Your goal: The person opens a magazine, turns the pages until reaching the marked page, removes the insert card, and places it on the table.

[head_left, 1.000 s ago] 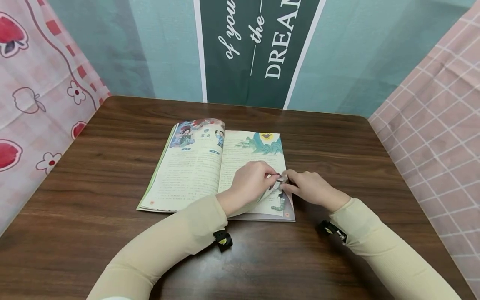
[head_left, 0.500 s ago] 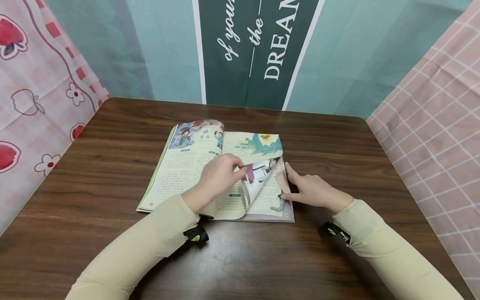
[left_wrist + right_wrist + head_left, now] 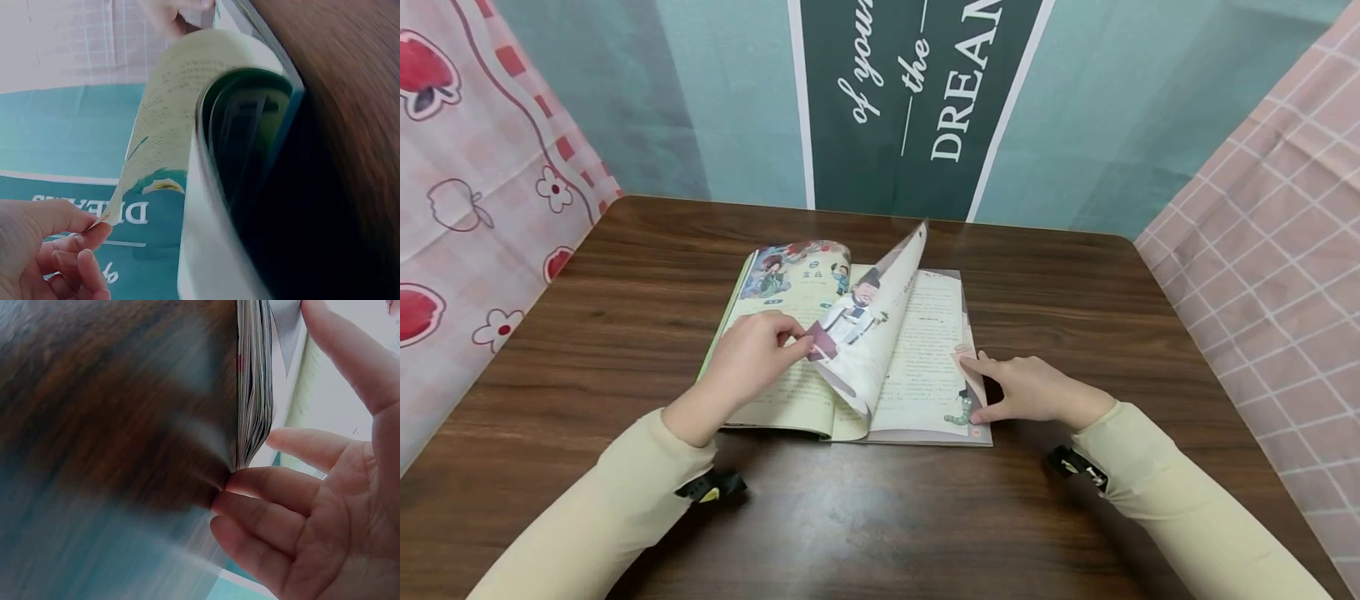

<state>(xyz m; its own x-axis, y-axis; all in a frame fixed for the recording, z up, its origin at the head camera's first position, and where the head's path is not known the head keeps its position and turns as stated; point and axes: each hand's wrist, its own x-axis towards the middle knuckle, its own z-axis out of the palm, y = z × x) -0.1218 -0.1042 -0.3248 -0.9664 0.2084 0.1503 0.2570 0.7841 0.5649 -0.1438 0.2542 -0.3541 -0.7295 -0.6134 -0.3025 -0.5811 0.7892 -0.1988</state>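
An open illustrated book (image 3: 928, 350) lies on the brown table. My left hand (image 3: 748, 358) pinches the edge of a lifted page (image 3: 874, 350) between thumb and fingers, over the left half of the book. The page curls up from the spine and shows a figure in white robes. In the left wrist view, the left hand (image 3: 56, 244) holds the page's edge by the fingertips. My right hand (image 3: 1033, 387) rests at the book's right edge, thumb and forefinger spread on the page. In the right wrist view, its other fingers touch the stacked page edges (image 3: 255, 381).
The wooden table (image 3: 880, 517) extends around the book on all sides. A teal cloth with a dark lettered band (image 3: 917, 108) hangs behind it. Patterned cloths stand at the left (image 3: 497, 200) and the right (image 3: 1277, 250).
My left hand has drawn the page's edge leftward from the right side of the book, lifting and curling it. My right hand stays at the right edge, its thumb shifted slightly toward the front.
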